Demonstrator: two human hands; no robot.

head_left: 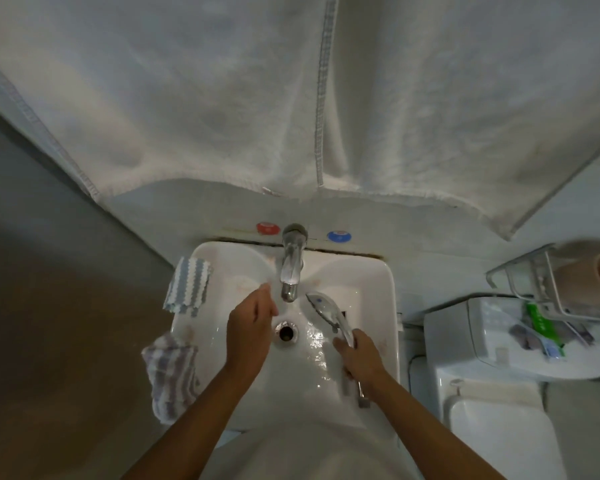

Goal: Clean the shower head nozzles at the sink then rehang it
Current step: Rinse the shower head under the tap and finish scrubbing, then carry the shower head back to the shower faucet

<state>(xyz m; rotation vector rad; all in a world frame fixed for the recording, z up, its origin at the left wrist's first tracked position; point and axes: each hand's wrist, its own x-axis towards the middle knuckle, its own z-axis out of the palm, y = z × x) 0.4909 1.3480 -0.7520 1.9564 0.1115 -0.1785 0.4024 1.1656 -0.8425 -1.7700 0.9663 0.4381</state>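
Over the sink's [388, 289] right side, the right hand [361, 355] grips the shower head [328, 311] by its handle, its head lying near the tap [291, 268]. The left hand [252, 323] hovers over the basin beside the drain [286, 331], fingers loose and holding nothing. Two striped cloths [187, 289] hang on the left rim. A good scrub probably means turning the nozzle face up and taking a cloth to it.

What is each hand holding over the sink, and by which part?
The right hand grips the shower head by its handle. The left hand holds nothing, fingers open near the faucet.
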